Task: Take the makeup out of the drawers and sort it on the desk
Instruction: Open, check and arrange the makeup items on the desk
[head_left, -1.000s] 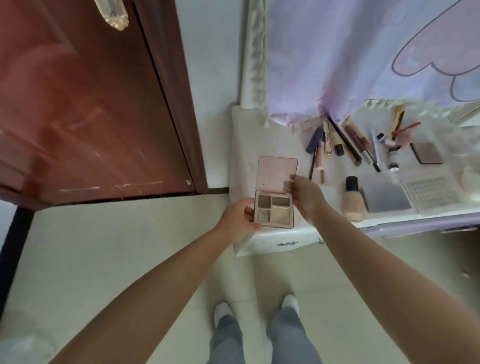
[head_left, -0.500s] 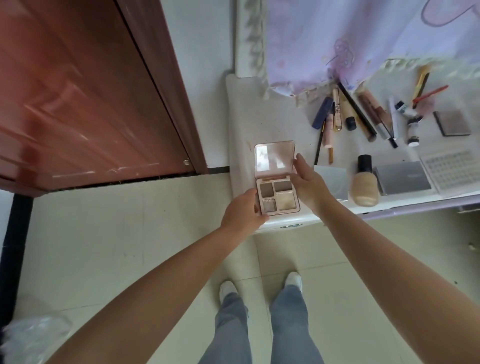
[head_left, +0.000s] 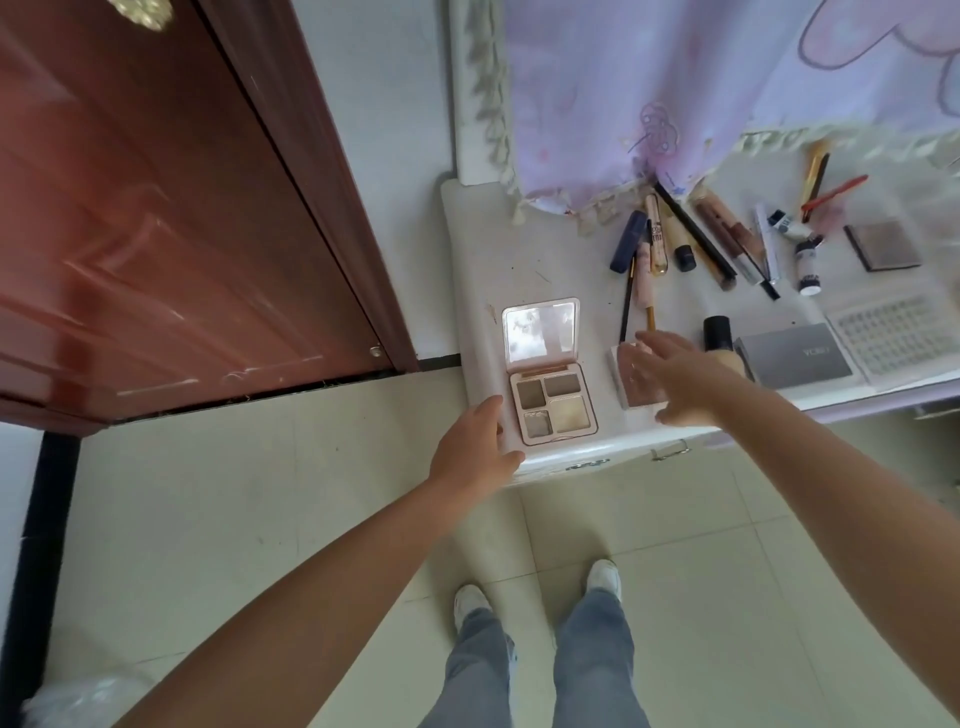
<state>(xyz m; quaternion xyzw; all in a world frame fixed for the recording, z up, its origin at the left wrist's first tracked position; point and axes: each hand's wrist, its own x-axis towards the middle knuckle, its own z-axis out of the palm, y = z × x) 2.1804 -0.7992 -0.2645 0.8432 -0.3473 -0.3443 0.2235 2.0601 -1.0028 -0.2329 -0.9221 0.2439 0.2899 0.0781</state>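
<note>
Fingers of the right hand spread nearly straight over a closed pink compact at centre frame, covering much of it; whether they touch it is unclear. Left hand, loosely open, sits at the left edge of the open eyeshadow palette lying flat on the table; contact is hard to make out. Blurred tubes and pencils lie upper right.

I see the open palette on the desk, left of a closed compact, pens behind.
</note>
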